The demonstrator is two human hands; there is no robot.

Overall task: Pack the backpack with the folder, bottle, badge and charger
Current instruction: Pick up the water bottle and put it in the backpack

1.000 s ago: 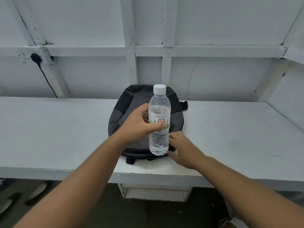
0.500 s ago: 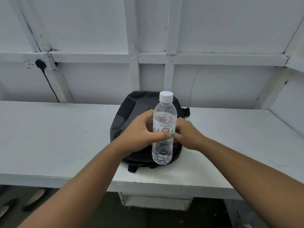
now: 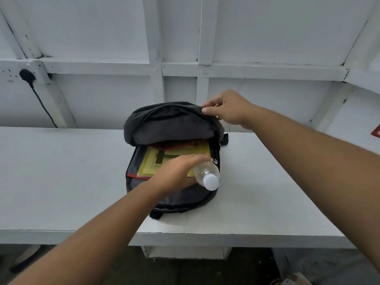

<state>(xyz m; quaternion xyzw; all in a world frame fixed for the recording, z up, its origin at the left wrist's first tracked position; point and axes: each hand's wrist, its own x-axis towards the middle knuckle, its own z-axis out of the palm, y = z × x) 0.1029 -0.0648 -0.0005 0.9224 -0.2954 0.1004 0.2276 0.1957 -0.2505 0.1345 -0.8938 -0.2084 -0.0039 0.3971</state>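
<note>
A dark grey backpack point(image 3: 144, 128) lies open on the white bench. My right hand point(image 3: 228, 109) pinches the edge of its front flap and holds it lifted. Inside lies a yellow-green folder point(image 3: 153, 163) over a red edge. My left hand point(image 3: 176, 173) grips a clear water bottle point(image 3: 206, 174) with a white cap, tipped on its side inside the opening, cap pointing toward me and to the right. The bottle's lower part is hidden behind my hand. No badge or charger shows.
The white bench point(image 3: 61, 182) spreads left and right of the backpack, its front edge close to me. A white panelled wall stands right behind the bag. A black plug point(image 3: 26, 76) with a cable hangs at the far left wall.
The backpack was shut and the bottle upright above it. Now my right hand has lifted the flap, and my left hand has tipped the bottle sideways into the opening.
</note>
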